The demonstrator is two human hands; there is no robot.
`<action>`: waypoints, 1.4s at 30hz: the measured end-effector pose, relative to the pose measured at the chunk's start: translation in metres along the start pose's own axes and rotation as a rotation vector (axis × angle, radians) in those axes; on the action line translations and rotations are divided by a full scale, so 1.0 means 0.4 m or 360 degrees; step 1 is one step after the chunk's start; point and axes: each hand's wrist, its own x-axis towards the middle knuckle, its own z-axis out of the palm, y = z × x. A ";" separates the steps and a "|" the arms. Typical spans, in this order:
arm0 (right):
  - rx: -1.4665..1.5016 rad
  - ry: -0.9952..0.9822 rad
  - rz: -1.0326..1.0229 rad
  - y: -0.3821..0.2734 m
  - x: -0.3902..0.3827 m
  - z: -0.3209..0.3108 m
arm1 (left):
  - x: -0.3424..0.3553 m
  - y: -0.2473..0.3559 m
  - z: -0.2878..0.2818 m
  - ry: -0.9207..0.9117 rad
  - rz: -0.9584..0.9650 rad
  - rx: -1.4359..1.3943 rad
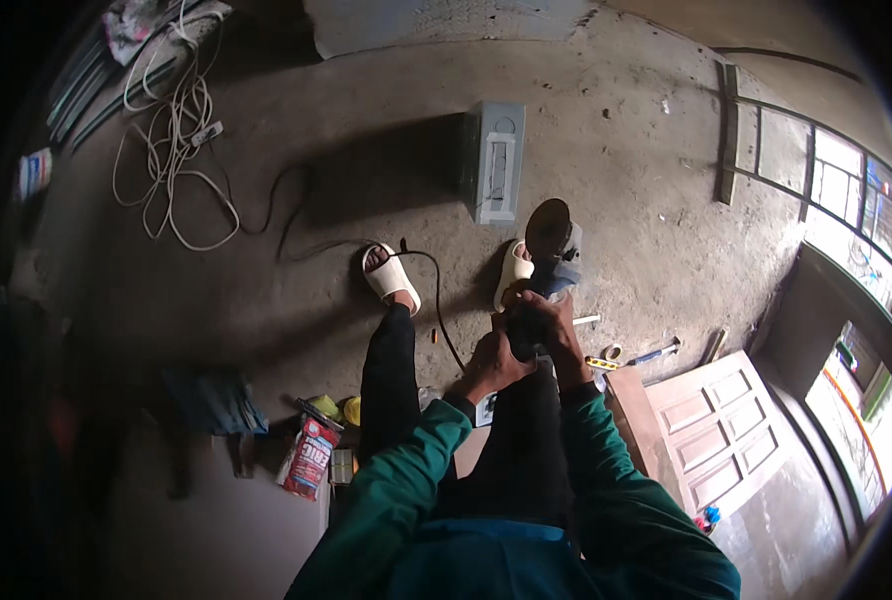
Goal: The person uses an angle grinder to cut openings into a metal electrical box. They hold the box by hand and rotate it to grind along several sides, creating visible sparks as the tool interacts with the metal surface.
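An angle grinder point(548, 228) with a dark disc and a grey guard is held between my legs, over my right foot in its cream slide sandal. My left hand point(499, 358) is closed on the lower, dark body of the grinder. My right hand point(554, 322) grips it a little higher, on the right side. A black cord point(438, 300) runs across the floor beside my left sandal point(394, 277). Just beyond the disc stands a long grey metal box point(496, 160), casting a shadow to its left.
Coiled white cable point(196, 190) lies at upper left. Tools point(654, 352) and a panelled door point(721, 430) are at right, near a window point(841, 180). A red bag point(312, 460) and small items are at lower left. The concrete floor point(626, 170) spans the middle.
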 end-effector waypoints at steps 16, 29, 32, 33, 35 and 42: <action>-0.0234 0.0107 -0.0065 -0.036 0.092 -0.006 | 0.044 -0.072 -0.035 -0.0265 0.0406 -0.0201; -0.0104 0.0124 0.0032 -0.020 0.122 -0.016 | 0.085 -0.088 -0.020 -0.0312 0.0259 -0.0083; -0.0139 0.0158 0.0071 0.003 0.137 -0.032 | 0.077 -0.077 -0.012 -0.0381 0.0134 0.0073; -0.0133 0.0155 0.0078 0.006 0.129 -0.029 | 0.077 -0.078 -0.005 -0.0498 -0.0016 0.0096; 0.0025 0.0104 -0.0039 0.010 0.105 -0.023 | 0.069 -0.090 0.010 -0.0607 -0.0175 0.0130; 0.0167 -0.0007 0.0010 0.069 0.105 -0.086 | 0.036 -0.135 0.076 -0.0457 0.0001 0.0122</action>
